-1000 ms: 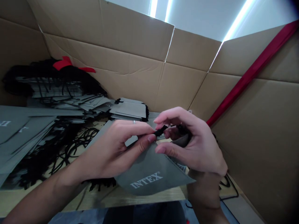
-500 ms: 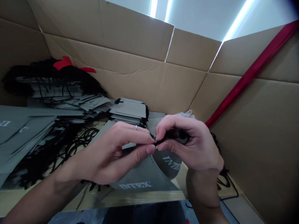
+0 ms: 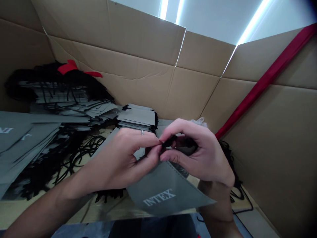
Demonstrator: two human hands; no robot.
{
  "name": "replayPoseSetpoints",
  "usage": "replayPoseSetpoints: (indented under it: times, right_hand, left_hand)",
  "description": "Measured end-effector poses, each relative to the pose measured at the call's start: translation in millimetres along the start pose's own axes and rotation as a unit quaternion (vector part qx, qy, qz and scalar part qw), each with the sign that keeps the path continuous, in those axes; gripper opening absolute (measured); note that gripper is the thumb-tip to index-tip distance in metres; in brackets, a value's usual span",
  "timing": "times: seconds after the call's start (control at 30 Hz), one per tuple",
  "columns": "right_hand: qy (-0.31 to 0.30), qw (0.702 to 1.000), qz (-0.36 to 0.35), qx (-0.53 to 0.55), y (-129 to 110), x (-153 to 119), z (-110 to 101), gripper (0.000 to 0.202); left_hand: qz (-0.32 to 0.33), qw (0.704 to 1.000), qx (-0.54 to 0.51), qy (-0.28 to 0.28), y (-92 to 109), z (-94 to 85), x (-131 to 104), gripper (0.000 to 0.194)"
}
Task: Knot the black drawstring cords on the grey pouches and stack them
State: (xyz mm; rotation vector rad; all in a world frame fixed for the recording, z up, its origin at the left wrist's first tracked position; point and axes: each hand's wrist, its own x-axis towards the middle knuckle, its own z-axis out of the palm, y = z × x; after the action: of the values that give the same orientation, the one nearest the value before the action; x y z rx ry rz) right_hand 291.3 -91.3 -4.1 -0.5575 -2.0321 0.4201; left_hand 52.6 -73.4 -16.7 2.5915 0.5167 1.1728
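Both hands meet fingertip to fingertip above the table. My left hand (image 3: 121,158), with a ring on one finger, pinches a black cord (image 3: 169,141) between thumb and fingertips. My right hand (image 3: 198,153) is curled round the same cord, its thumb and index finger close together; part of the cord sits inside the palm. Below the fingers hangs a grey fabric pouch (image 3: 165,188) printed "INTEX" in white, tilted, its upper edge tucked at the hands. How the cord joins the pouch is hidden by the fingers.
Stacked grey pouches with black cords (image 3: 137,115) stand behind the hands. More grey pouches (image 3: 27,145) lie at the left, and a bundled pile with a red strip (image 3: 68,67) sits behind them. Cardboard walls (image 3: 138,62) enclose the table (image 3: 109,211). Loose black cords (image 3: 240,195) lie at right.
The printed pouch has swung right and turned, its lettering now tilted upward to the right. Both hands have shifted slightly left, still pinching the cord.
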Motion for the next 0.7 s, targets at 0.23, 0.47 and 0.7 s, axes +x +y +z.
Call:
replayPoseSetpoints:
  times: [0.23,0.47,0.7]
  right_hand:
    - [0.029,0.998,-0.008,-0.048,1.3,-0.3,5.2,0.024]
    - [0.072,0.997,0.0,0.007,-1.2,-0.3,11.0,0.021]
    - [0.061,0.998,-0.014,-0.014,-2.3,-0.7,7.5,0.023]
  left_hand:
    - [0.046,0.995,0.055,0.063,-3.1,6.5,-0.3,0.024]
    - [0.088,0.989,0.054,0.101,-1.8,6.9,-5.4,0.022]
    - [0.038,0.996,0.044,0.07,-1.3,4.3,-3.0,0.012]
